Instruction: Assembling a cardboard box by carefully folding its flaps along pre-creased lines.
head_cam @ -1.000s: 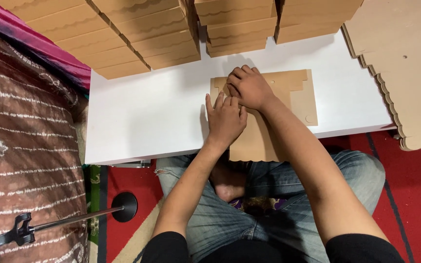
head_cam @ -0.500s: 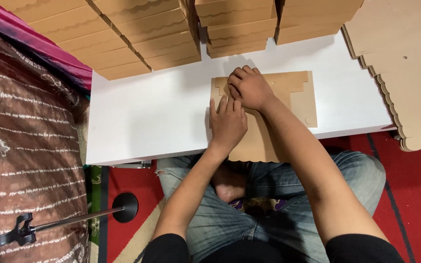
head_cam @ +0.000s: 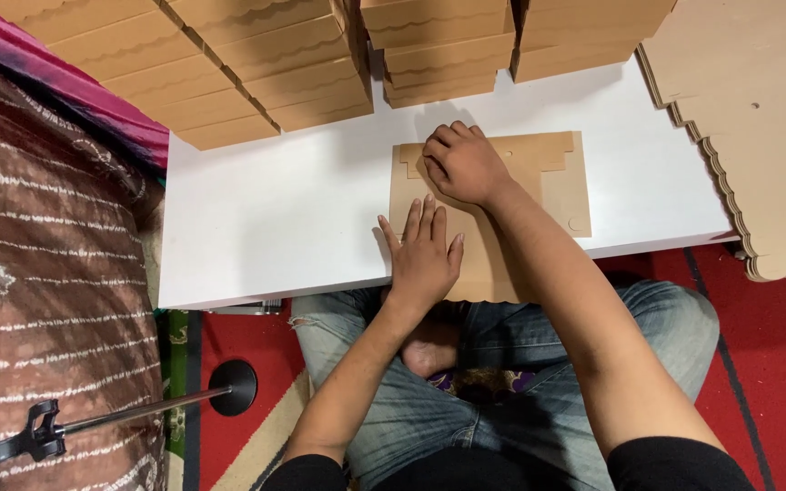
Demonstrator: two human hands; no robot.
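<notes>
While both hands press it, the flat die-cut cardboard box blank [head_cam: 539, 195] lies unfolded on the white table [head_cam: 275, 218].
Left hand [head_cam: 422, 250] lies spread flat at the blank's 7 o'clock; right hand [head_cam: 463, 164], fingers curled, creases the 11 o'clock flap. No wall is raised yet, and finished boxes [head_cam: 320, 64] sit stacked at 12. Nothing has visibly shifted since a second earlier.

Low white table [head_cam: 275, 218]: flat cardboard box blank [head_cam: 539, 195] near front edge, folded cardboard box stacks [head_cam: 320, 64] along back.

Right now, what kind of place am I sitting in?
Probably a home box-folding spot: stacks of folded cardboard boxes line a low white table, flat cardboard sheets sit beside it, above red floor mats.
</notes>
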